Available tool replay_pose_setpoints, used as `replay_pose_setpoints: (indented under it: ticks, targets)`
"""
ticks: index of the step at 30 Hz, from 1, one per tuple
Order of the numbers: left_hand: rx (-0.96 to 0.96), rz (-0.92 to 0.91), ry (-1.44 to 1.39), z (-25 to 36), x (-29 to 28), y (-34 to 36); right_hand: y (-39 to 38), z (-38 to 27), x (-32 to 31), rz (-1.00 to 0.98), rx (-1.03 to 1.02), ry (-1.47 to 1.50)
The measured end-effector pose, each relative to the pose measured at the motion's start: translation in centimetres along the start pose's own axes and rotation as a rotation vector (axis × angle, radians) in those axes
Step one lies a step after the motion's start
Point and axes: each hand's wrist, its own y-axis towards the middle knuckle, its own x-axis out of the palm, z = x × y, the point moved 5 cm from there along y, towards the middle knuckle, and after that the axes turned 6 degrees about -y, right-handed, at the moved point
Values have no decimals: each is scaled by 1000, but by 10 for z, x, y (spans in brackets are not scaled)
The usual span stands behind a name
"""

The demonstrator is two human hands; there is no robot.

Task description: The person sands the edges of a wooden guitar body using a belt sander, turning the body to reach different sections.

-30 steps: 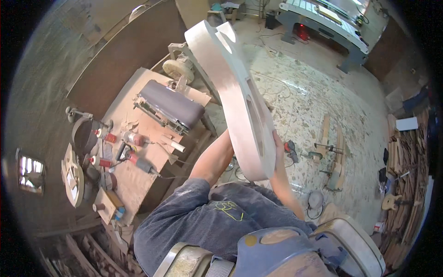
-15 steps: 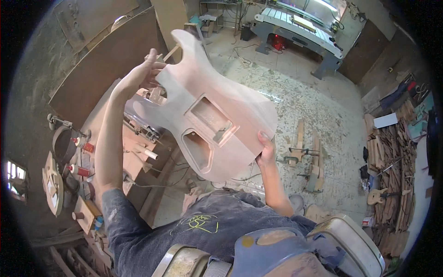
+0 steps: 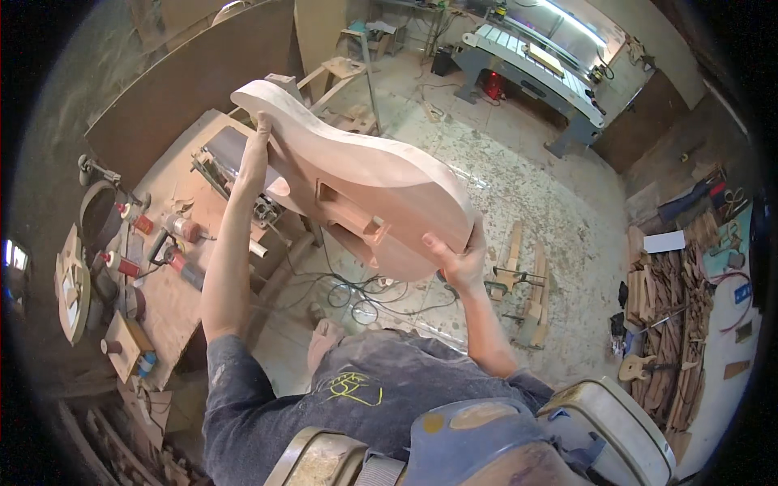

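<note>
Over the floor (image 3: 494, 174): guitar body (image 3: 369, 170), raised, tilted;
Left hand (image 3: 257, 146): gripping its far end, fingers partly hidden;
Right hand (image 3: 463, 263): clasping its near edge, thumb on the face;
Bench (image 3: 174, 312): bottles (image 3: 121, 264), at left.

The head view looks down and forward past the nearby hands (image 3: 465, 267).

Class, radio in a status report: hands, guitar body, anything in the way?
Right hand grips near end; left hand at far end, grip partly hidden. Guitar body held up, tilted. Nothing seen blocking it; cables on floor below.
</note>
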Motion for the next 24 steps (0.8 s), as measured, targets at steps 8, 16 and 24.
replay_pose_setpoints:
  ticks: [8, 16, 24]
  targets:
    - [28, 21, -8, -21, -9, 16, -6, 30, 3, -42, 111, -150]
    - [93, -25, 193, 11, -1, 6, -9, 42, 16, 15, 30, -247]
    - [158, -68, 200, 11, -11, -1, -30, 93, 31, -1, 130, -203]
